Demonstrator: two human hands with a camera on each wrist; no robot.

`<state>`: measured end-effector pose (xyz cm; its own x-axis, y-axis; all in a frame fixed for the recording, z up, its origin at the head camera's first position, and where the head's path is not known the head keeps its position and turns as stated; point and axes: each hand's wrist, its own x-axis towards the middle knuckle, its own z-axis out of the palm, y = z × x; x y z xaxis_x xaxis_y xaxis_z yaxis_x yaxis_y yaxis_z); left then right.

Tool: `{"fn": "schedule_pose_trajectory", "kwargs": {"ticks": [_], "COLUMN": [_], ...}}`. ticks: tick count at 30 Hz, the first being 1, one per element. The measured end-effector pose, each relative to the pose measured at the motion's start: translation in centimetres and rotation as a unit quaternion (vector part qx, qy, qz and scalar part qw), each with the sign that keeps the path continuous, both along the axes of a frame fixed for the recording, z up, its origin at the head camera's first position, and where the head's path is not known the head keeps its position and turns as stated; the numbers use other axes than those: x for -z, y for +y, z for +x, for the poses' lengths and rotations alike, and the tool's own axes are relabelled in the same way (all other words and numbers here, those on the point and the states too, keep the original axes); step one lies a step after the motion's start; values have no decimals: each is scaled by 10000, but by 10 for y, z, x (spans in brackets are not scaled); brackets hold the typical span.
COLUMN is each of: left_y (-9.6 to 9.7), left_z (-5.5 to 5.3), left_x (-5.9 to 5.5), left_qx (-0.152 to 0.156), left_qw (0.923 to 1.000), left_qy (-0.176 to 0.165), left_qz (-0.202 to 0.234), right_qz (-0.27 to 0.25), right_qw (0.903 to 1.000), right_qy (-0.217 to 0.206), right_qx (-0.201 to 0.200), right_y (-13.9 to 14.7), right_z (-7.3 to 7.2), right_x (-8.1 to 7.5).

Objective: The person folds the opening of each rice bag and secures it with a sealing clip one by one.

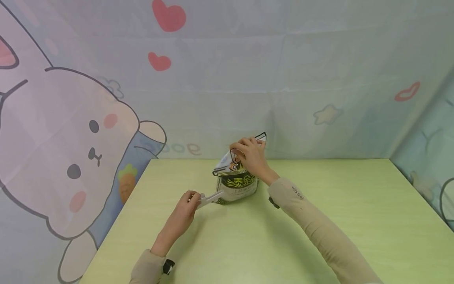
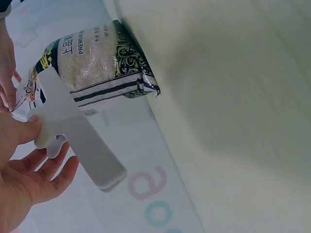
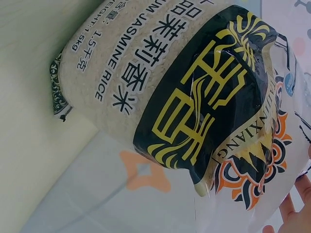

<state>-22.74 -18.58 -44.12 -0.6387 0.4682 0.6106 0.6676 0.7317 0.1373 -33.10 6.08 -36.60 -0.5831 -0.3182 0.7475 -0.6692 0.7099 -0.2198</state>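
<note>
A clear plastic bag of jasmine rice (image 1: 239,191) stands on the table, its top part folded over to one side. Around the upper edge of that bag, my right hand (image 1: 252,157) grips the plastic film; only its fingertips (image 3: 291,216) show in the right wrist view. My left hand (image 1: 185,210) pinches a white plastic clip (image 2: 90,145) between thumb and fingers. The clip's arms are spread apart, and one arm points towards the left side of the rice bag. In the head view it overlaps the bag's lower left; whether they touch, I cannot tell.
The pale green table (image 1: 319,221) reaches to a cloth backdrop (image 1: 227,106) with a printed rabbit, hearts and stars. The rice bag stands near the table's back edge, close to that cloth. Another cloth panel (image 1: 430,169) hangs at the right.
</note>
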Motion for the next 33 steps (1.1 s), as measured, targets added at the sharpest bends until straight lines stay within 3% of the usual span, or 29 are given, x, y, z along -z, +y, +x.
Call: {"fn": "schedule_pose_trajectory", "kwargs": {"ticks": [8, 18, 25, 33], "left_y": [3, 5, 2, 0], "left_z": [-1, -1, 0, -2], "left_x": [-4, -5, -6, -10], "left_qx": [-183, -521, -561, -607], "left_qw": [9977, 9854, 9832, 9725], "left_qy": [-2, -487, -181, 3], "left_qz": [658, 1549, 1728, 2249], "right_qz": [-28, -97, -245, -304], "right_qw": [10000, 9999, 9994, 9990], "right_qy": [-4, 26, 231, 321], "right_qx": [12, -39, -99, -64], "right_y": [-2, -3, -6, -11], "right_z": [2, 6, 8, 14], "right_x": [-1, 1, 4, 4]}}
